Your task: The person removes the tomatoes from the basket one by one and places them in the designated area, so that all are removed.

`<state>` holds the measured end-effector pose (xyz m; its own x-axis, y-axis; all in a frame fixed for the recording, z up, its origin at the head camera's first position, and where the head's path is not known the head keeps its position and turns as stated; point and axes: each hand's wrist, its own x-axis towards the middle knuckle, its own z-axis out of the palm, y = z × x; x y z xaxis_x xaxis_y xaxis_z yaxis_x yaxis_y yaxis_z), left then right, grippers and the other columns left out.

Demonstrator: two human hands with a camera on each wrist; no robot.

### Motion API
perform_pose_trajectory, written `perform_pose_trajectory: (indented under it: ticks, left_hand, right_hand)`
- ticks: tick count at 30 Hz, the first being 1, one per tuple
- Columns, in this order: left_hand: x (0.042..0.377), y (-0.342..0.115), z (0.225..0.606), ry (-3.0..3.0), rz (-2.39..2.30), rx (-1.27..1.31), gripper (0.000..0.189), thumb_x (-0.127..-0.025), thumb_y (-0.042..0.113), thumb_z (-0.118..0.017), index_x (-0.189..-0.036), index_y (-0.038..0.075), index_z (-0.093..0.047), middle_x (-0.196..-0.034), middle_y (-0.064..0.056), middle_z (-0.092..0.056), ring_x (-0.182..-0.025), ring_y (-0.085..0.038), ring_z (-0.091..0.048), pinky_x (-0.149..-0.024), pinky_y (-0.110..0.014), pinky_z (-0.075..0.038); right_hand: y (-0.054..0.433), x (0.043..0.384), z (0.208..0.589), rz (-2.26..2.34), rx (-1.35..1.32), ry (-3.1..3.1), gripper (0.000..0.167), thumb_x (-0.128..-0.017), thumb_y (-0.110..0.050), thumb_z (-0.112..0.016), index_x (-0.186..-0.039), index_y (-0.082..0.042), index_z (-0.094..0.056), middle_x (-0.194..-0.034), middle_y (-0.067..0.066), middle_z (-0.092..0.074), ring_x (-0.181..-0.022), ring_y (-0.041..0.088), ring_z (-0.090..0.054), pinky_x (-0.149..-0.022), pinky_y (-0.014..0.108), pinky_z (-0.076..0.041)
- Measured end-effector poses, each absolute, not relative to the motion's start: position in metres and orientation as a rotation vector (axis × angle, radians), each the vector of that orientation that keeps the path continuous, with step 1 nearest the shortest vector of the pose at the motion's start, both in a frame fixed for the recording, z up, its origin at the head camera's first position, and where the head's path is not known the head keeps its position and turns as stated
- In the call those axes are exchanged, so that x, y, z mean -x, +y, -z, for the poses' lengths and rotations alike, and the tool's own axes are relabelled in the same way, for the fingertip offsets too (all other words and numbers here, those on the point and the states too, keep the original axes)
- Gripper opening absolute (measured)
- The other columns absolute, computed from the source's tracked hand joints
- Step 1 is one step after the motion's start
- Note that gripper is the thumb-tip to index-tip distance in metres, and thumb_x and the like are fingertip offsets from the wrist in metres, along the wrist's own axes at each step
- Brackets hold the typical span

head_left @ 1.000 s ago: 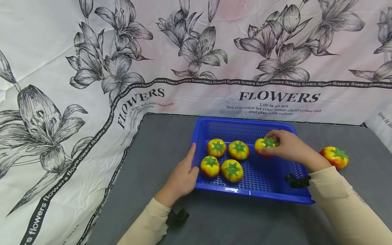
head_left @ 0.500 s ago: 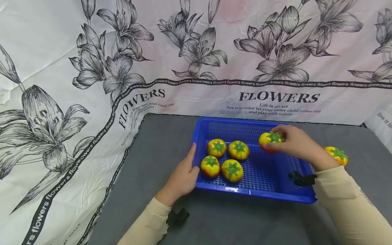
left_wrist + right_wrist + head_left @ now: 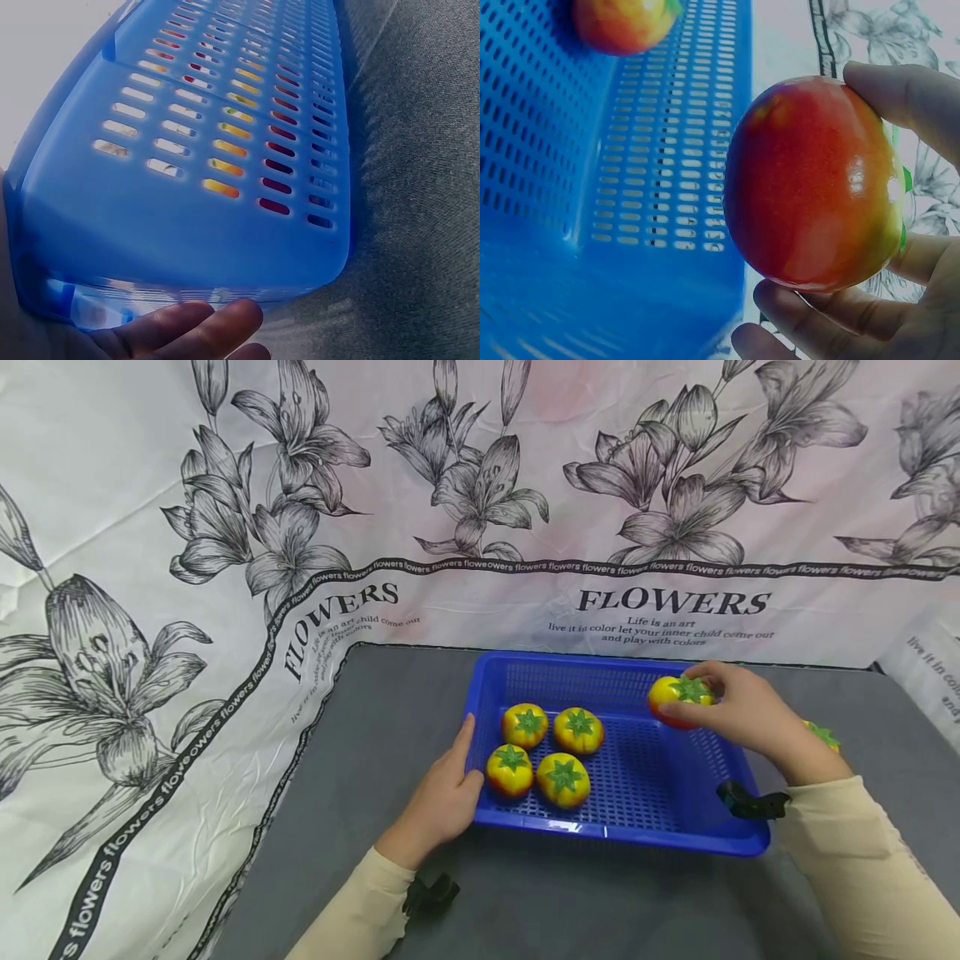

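We see a red and yellow fruit (image 3: 667,695) with a green star leaf on top. It is up in the air by the back right corner of the blue basket (image 3: 600,832). The right hand (image 3: 753,714) grips it, with the thumb on one side and fingers on the other. In the right wrist view we see its shiny red side.

Four more fruits (image 3: 562,781) sit inside the basket, at its left end. The last fruit (image 3: 823,735) is outside, to the right of the basket, and the right arm hides most of it.

The left hand (image 3: 441,793) touches the left side of the basket. We see its pointer finger stretched out straight there, and its fingers look loose. Through the basket's holes, the left wrist view shows us bits of red and yellow.

The basket stands on a gray table (image 3: 375,752). Behind it we see a white cloth (image 3: 465,618) with black flowers and the word FLOWERS.
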<state>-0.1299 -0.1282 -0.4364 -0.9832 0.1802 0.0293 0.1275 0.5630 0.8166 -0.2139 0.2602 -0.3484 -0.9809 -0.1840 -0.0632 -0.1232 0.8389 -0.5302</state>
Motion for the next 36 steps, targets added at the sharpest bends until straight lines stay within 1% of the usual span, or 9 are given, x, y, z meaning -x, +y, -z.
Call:
perform_pose_trajectory:
  ticks: [3, 5, 9, 13, 20, 23, 25, 28, 36]
  left_hand:
    - [0.129, -0.129, 0.437, 2.728, -1.414, -0.267, 0.074, -0.105, 0.017, -0.045, -0.170, 0.017, -0.012, -0.173, -0.006, -0.026, -0.156, -0.025, -0.031, -0.126, -0.052, -0.026]
    - [0.129, -0.129, 0.437, 2.728, -1.421, -0.276, 0.074, -0.105, 0.016, -0.045, -0.170, 0.016, -0.012, -0.172, -0.007, -0.027, -0.156, -0.025, -0.032, -0.126, -0.051, -0.026]
    - [0.130, -0.129, 0.436, 2.726, -1.430, -0.286, 0.074, -0.104, 0.015, -0.046, -0.170, 0.015, -0.012, -0.172, -0.009, -0.028, -0.155, -0.025, -0.033, -0.126, -0.051, -0.027]
    - [0.129, -0.128, 0.436, 2.714, -1.443, -0.266, 0.074, -0.105, 0.015, -0.046, -0.171, 0.017, -0.011, -0.172, -0.008, -0.027, -0.155, -0.027, -0.033, -0.125, -0.053, -0.027]
    - [0.128, -0.128, 0.436, 2.701, -1.455, -0.260, 0.074, -0.105, 0.015, -0.045, -0.171, 0.018, -0.011, -0.173, -0.006, -0.025, -0.156, -0.026, -0.032, -0.125, -0.053, -0.026]
    - [0.127, -0.128, 0.436, 2.701, -1.463, -0.265, 0.074, -0.104, 0.014, -0.046, -0.171, 0.017, -0.012, -0.173, -0.006, -0.025, -0.156, -0.026, -0.031, -0.126, -0.052, -0.026]
    - [0.127, -0.128, 0.435, 2.700, -1.466, -0.270, 0.075, -0.104, 0.014, -0.046, -0.171, 0.017, -0.012, -0.173, -0.006, -0.025, -0.156, -0.025, -0.031, -0.126, -0.052, -0.026]
    - [0.127, -0.128, 0.435, 2.704, -1.464, -0.281, 0.074, -0.104, 0.013, -0.046, -0.170, 0.015, -0.012, -0.173, -0.007, -0.026, -0.155, -0.026, -0.032, -0.125, -0.052, -0.026]
    - [0.128, -0.128, 0.436, 2.713, -1.464, -0.301, 0.075, -0.103, 0.012, -0.046, -0.170, 0.013, -0.013, -0.172, -0.010, -0.027, -0.155, -0.028, -0.034, -0.125, -0.053, -0.028]
  right_hand:
    - [0.265, 0.213, 0.346, 0.908, 0.207, 2.869, 0.082, -0.092, -0.057, -0.074, -0.143, 0.004, -0.051, -0.130, 0.035, -0.059, -0.107, 0.041, -0.060, -0.073, 0.036, -0.052]
    - [0.268, 0.212, 0.343, 0.912, 0.196, 2.867, 0.082, -0.093, -0.056, -0.073, -0.143, 0.005, -0.050, -0.131, 0.035, -0.059, -0.108, 0.042, -0.060, -0.074, 0.036, -0.052]
    - [0.274, 0.211, 0.338, 0.844, 0.187, 2.910, 0.083, -0.096, -0.054, -0.070, -0.144, 0.010, -0.048, -0.133, 0.040, -0.057, -0.114, 0.050, -0.058, -0.080, 0.050, -0.057]
    - [0.280, 0.212, 0.340, 0.820, 0.155, 2.928, 0.086, -0.097, -0.055, -0.067, -0.146, 0.011, -0.045, -0.135, 0.043, -0.054, -0.119, 0.055, -0.055, -0.090, 0.065, -0.053]
    - [0.296, 0.214, 0.348, 0.889, 0.081, 2.899, 0.086, -0.098, -0.057, -0.065, -0.148, 0.010, -0.043, -0.137, 0.044, -0.051, -0.120, 0.056, -0.053, -0.087, 0.064, -0.052]
    - [0.302, 0.214, 0.349, 0.890, 0.034, 2.892, 0.089, -0.099, -0.059, -0.062, -0.150, 0.011, -0.040, -0.141, 0.046, -0.046, -0.125, 0.060, -0.048, -0.089, 0.070, -0.050]
    - [0.306, 0.213, 0.349, 0.886, 0.002, 2.886, 0.091, -0.099, -0.060, -0.060, -0.151, 0.011, -0.038, -0.145, 0.048, -0.041, -0.129, 0.063, -0.043, -0.094, 0.076, -0.046]
    - [0.311, 0.211, 0.349, 0.859, -0.037, 2.895, 0.093, -0.100, -0.062, -0.058, -0.152, 0.012, -0.036, -0.146, 0.049, -0.037, -0.131, 0.066, -0.039, -0.096, 0.080, -0.042]
    - [0.326, 0.206, 0.350, 0.828, -0.063, 2.909, 0.091, -0.099, -0.063, -0.058, -0.149, 0.011, -0.041, -0.144, 0.049, -0.039, -0.127, 0.066, -0.041, -0.092, 0.079, -0.044]
